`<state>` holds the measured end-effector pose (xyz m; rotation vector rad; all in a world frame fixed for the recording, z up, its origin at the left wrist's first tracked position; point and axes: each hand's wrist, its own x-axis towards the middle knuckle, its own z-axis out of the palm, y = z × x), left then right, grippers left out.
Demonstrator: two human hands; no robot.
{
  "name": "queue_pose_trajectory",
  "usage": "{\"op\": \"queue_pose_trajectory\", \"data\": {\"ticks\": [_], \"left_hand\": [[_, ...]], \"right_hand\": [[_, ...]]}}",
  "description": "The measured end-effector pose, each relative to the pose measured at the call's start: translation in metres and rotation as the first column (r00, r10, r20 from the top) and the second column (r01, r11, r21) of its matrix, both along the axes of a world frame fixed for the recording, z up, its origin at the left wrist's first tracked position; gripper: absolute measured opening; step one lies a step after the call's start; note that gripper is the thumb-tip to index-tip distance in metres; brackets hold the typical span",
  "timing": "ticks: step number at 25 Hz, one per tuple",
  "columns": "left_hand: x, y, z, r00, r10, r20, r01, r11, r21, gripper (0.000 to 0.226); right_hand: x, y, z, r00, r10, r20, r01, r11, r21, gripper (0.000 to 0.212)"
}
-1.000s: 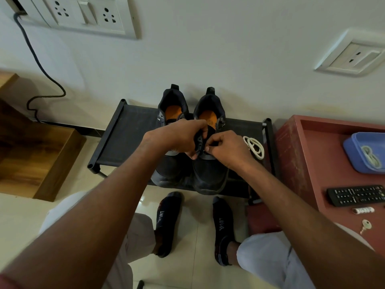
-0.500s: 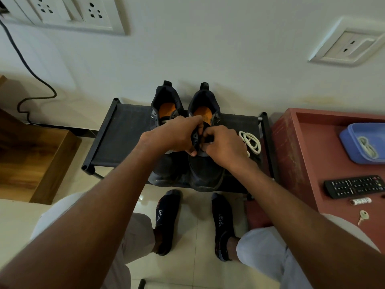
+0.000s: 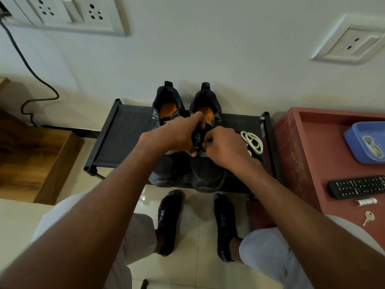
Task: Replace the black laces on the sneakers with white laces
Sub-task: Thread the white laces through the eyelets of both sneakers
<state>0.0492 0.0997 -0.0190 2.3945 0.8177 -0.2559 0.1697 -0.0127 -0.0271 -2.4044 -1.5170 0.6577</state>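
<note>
**Unlacing the right-side sneaker**

I've got both hands on the right-side dark sneaker with orange insole point(image 3: 205, 163) at the black fabric shoe rack point(image 3: 123, 130)'s middle. Left hand point(image 3: 173, 135) curls round its tongue; right hand point(image 3: 224, 148) pinches the black lace point(image 3: 198, 140). Coiled white laces point(image 3: 253, 141) lie just right of the right hand, near the rack's right edge.

Glossy floor tiles point(image 3: 200, 236), matt cloth rack point(image 3: 125, 132)
</note>
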Motion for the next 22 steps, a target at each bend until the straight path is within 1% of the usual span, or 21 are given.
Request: {"op": "queue_pose_trajectory", "data": {"ticks": [2,3,6,8,9,10,11,12,14,15,16,17,19,22], "left_hand": [[0.0,-0.001,-0.001,1.0,0.017,0.008,-0.017,1.0,0.014,0.085],[0.0,-0.001,-0.002,0.999,0.03,0.011,-0.03,0.999,0.016,0.089],[-0.002,-0.001,-0.001,0.998,0.061,0.005,-0.061,0.998,-0.003,0.099],[-0.005,-0.002,0.0,0.996,0.08,0.031,-0.079,0.997,-0.025,0.098],[-0.006,-0.005,0.0,0.994,0.095,0.056,-0.094,0.995,-0.029,0.095],[-0.007,-0.009,0.001,0.99,0.113,0.085,-0.111,0.994,-0.017,0.091],[-0.008,-0.014,0.002,0.985,0.132,0.109,-0.134,0.991,0.005,0.085],[-0.008,-0.02,0.002,0.982,0.151,0.116,-0.155,0.987,0.033,0.077],[-0.01,-0.028,-0.001,0.985,0.166,0.04,-0.169,0.981,0.095,0.056],[-0.01,-0.029,-0.002,0.988,0.156,-0.017,-0.153,0.981,0.116,0.044],[-0.01,-0.03,-0.003,0.988,0.141,-0.058,-0.133,0.983,0.124,0.035],[-0.01,-0.028,-0.003,0.989,0.126,-0.078,-0.116,0.985,0.125,0.031],[-0.007,-0.024,-0.003,0.993,0.079,-0.09,-0.069,0.992,0.102,0.031],[-0.004,-0.017,0.0,0.998,0.012,-0.066,-0.006,0.997,0.083,0.031]], "right_hand": [[0.0,0.003,0.001,0.983,-0.06,-0.176,0.055,0.998,-0.035,0.014],[0.0,0.004,0.0,0.967,-0.094,-0.235,0.084,0.995,-0.052,0.016],[0.001,0.006,-0.002,0.93,-0.159,-0.331,0.142,0.987,-0.075,0.018],[0.004,0.005,0.001,0.91,-0.153,-0.385,0.124,0.987,-0.098,0.018],[0.007,0.005,0.004,0.922,-0.112,-0.369,0.078,0.991,-0.107,0.02],[0.009,0.005,0.008,0.947,-0.045,-0.318,0.01,0.994,-0.112,0.026],[0.012,0.004,0.011,0.963,0.02,-0.267,-0.053,0.992,-0.116,0.037],[0.015,0.004,0.013,0.965,0.06,-0.255,-0.094,0.988,-0.122,0.048],[0.024,0.005,0.015,0.945,0.068,-0.319,-0.123,0.98,-0.155,0.065],[0.028,0.004,0.015,0.94,0.08,-0.331,-0.147,0.972,-0.183,0.07],[0.03,0.003,0.015,0.944,0.111,-0.309,-0.181,0.961,-0.208,0.075],[0.03,0.003,0.014,0.952,0.151,-0.266,-0.212,0.952,-0.219,0.08],[0.028,0.003,0.01,0.961,0.203,-0.187,-0.24,0.949,-0.203,0.086],[0.025,0.004,0.005,0.968,0.218,-0.128,-0.239,0.955,-0.178,0.088]]}}
